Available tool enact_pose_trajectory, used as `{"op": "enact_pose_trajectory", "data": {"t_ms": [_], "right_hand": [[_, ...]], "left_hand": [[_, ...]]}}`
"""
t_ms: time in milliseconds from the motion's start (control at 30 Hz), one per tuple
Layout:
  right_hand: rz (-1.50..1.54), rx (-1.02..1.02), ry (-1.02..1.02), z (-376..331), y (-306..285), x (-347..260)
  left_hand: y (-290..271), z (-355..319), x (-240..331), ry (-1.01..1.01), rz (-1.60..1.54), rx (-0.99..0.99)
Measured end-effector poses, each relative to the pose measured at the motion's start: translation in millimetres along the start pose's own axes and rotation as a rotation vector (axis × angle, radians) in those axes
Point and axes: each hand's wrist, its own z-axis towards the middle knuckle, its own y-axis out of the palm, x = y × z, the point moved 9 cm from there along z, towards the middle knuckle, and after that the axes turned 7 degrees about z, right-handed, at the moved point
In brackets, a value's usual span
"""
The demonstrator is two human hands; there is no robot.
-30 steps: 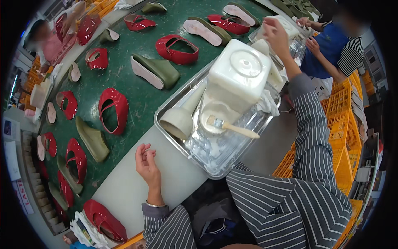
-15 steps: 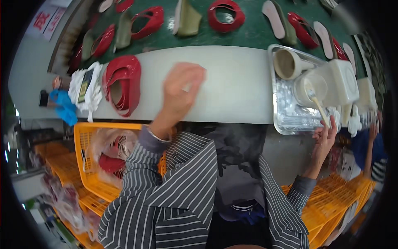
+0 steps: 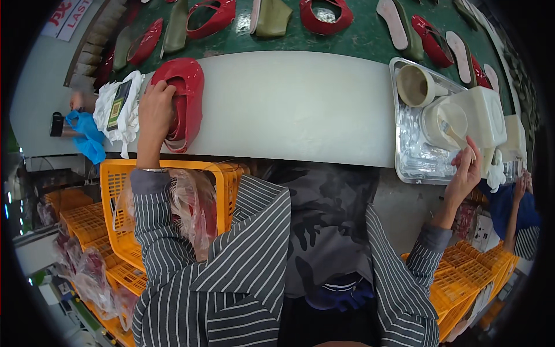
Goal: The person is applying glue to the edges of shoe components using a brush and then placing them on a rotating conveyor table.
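So the red shoe upper (image 3: 193, 87) is lying at the left end of the pale table (image 3: 295, 110), filling most of the strip between far edge and near edge. Left hand (image 3: 156, 113) has its fingers curled over the left rim of the shoe's opening, so I'd call that a grasp. Can't tell if it's one upper or a couple nested together.

My guess on handling: very light, floppy around the opening, a bit firmer at the rounded end by the far edge. That glossy skin looks slick and probably scuffs easily, so I'd pinch the rim or reach inside rather than squeeze the shiny outside. The strap area would likely fold if you yanked it.

Over at the table's right end, the right hand (image 3: 465, 173) has its fingers at the handle end of a brush (image 3: 455, 136) standing in a whitish tub (image 3: 430, 133) on the metal tray (image 3: 413, 159). Can't tell how firmly it's gripping. Brush should be light and stiff; I'd hold the bare handle end, well clear of the bristles.
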Motion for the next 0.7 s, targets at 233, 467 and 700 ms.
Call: {"op": "enact_pose_trajectory", "data": {"t_ms": [233, 467, 700], "right_hand": [[-0.252, -0.068, -0.128, -5.2, -2.6, -8.9], [-0.125, -0.045, -0.217, 9.0, 7.4, -30.2], [-0.388, -0.141, -0.505, 8.0, 15.2, -44.3]], "left_hand": [[-116.0, -13.8, 71.3, 0.124, -0.256, 0.318], [-92.3, 15.9, 135.0, -0.429, -2.229, 0.083], [-65.7, 34.2, 279.2, -0.038, -2.421, -0.685]]}}
